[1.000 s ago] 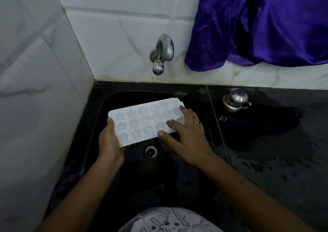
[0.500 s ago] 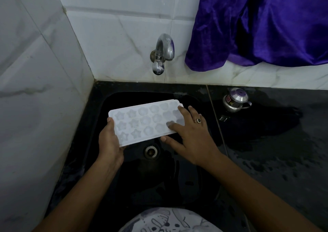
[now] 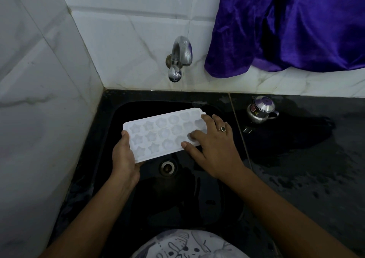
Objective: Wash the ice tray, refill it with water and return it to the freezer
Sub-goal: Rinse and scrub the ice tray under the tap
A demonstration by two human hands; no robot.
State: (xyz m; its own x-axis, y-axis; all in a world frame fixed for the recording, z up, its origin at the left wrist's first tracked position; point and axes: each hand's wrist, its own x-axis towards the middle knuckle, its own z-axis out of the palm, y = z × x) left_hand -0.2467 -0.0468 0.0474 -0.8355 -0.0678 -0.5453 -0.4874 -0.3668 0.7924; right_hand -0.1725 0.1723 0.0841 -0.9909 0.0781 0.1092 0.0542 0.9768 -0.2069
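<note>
Fingers (image 3: 207, 120) of your right hand (image 3: 216, 151) lie spread and nearly straight on top of the tray (image 3: 158, 134) at its right end, thumb against the near edge. Your left hand (image 3: 124, 159) grips the left end, thumb on top, fingers curled underneath. Both forearms reach in from below, and the tray sits above the sink (image 3: 110, 119), over the drain (image 3: 167, 168). Since a second ago your right hand has edged slightly rightward; the tray has hardly shifted.

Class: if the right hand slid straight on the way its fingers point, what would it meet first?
The right hand lies on the ice tray, so more tray cells come first; beyond, probably the back wall of the sink.
</note>
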